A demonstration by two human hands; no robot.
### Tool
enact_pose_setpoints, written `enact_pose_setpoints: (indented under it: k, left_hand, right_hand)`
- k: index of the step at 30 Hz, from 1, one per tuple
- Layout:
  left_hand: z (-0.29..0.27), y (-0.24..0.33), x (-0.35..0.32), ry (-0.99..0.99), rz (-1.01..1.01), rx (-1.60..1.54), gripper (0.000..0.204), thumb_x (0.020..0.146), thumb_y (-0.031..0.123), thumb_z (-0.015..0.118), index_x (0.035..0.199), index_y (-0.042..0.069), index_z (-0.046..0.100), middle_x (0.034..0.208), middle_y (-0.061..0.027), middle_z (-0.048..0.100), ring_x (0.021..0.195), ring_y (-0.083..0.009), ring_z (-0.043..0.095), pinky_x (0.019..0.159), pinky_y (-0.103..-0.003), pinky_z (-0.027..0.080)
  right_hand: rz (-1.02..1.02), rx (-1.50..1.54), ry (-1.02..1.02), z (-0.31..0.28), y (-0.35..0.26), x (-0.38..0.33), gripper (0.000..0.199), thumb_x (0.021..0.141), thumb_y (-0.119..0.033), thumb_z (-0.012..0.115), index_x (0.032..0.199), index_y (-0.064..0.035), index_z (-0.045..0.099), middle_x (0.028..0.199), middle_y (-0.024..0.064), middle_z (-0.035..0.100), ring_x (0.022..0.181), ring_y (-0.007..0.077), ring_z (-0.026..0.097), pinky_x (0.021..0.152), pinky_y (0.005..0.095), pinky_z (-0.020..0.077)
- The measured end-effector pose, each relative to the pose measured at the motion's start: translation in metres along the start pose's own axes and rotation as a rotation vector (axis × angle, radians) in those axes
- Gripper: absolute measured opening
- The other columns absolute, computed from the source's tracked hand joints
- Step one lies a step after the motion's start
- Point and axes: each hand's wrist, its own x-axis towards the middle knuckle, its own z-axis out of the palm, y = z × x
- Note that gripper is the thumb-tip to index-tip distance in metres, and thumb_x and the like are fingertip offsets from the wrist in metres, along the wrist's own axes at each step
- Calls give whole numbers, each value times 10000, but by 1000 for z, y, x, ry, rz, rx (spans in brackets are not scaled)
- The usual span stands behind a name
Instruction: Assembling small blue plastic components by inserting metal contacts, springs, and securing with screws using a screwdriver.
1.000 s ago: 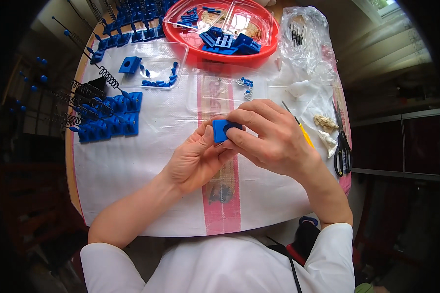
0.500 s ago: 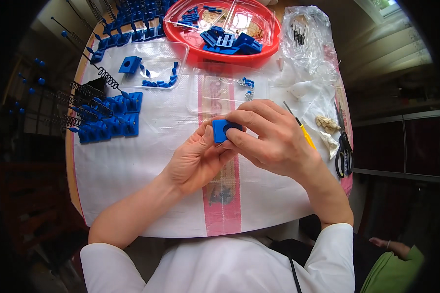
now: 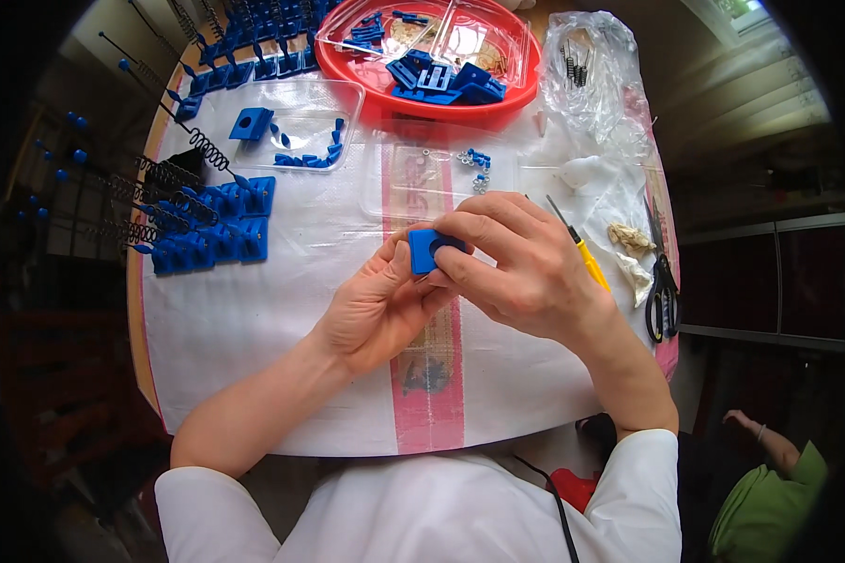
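Note:
Over the middle of the table I hold a small blue plastic block (image 3: 422, 253) with a round hole in its face. My left hand (image 3: 377, 300) grips its left and lower side between thumb and fingers. From the right, my right hand (image 3: 521, 267) closes over it, with fingertips at the hole; whether they pinch a smaller part is hidden. A clear tray (image 3: 296, 98) to the left bears a similar blue block (image 3: 252, 124) and several small blue pieces. Beyond my hands, a flat clear lid (image 3: 377, 192) carries tiny blue and metal parts (image 3: 480, 164).
Finished-looking blue blocks with black springs (image 3: 211, 225) stand in rows at left. A red basin (image 3: 422, 105) with blue parts is at the back. Right lie a plastic bag (image 3: 596, 94), a yellow-handled screwdriver (image 3: 591, 263) and black scissors (image 3: 663, 296). Another person's green sleeve (image 3: 770, 502) shows lower right.
Both my hands and the blue block stay almost still. The other person's arm at the lower right has shifted, and a red thing now shows below the table edge.

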Motion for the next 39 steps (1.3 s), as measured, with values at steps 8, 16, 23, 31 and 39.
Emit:
enact_pose_setpoints:
  k: [8,16,23,31,39]
  left_hand:
    - [0,0,0,22,8,-4,391,966,245,559,1318,94,483,1279,-105,542,1182,-196,537,1073,-359,436]
    - [-2,-1,-1,-14,9,-1,377,970,242,557,1308,93,486,1275,-97,544,1185,-191,534,1082,-366,424]
    - [-4,-1,0,-15,16,1,348,990,234,526,1303,89,475,1270,-94,539,1186,-191,535,1079,-372,425]
    - [-6,0,0,-32,18,-3,332,991,222,523,1291,89,476,1266,-89,542,1190,-194,533,1079,-371,426]
    - [-4,0,0,-37,26,25,319,986,238,527,1269,95,498,1245,-84,558,1186,-189,536,1073,-365,427]
  right_hand:
    - [-20,-4,5,1,0,0,208,645,-126,670,813,-27,599,955,94,621,929,253,624,793,373,536]
    - [-42,-10,34,5,2,-3,216,644,-122,667,824,-22,600,957,100,622,911,254,626,774,363,538]
    - [-28,4,42,5,2,-2,201,657,-128,675,814,-29,599,951,98,623,897,248,625,763,362,535]
    - [-18,18,37,4,1,-1,186,667,-142,685,791,-36,595,943,96,626,880,245,624,756,360,531]
    - [-11,-1,34,4,1,-1,180,662,-139,686,783,-40,598,941,94,629,880,241,627,761,356,531]
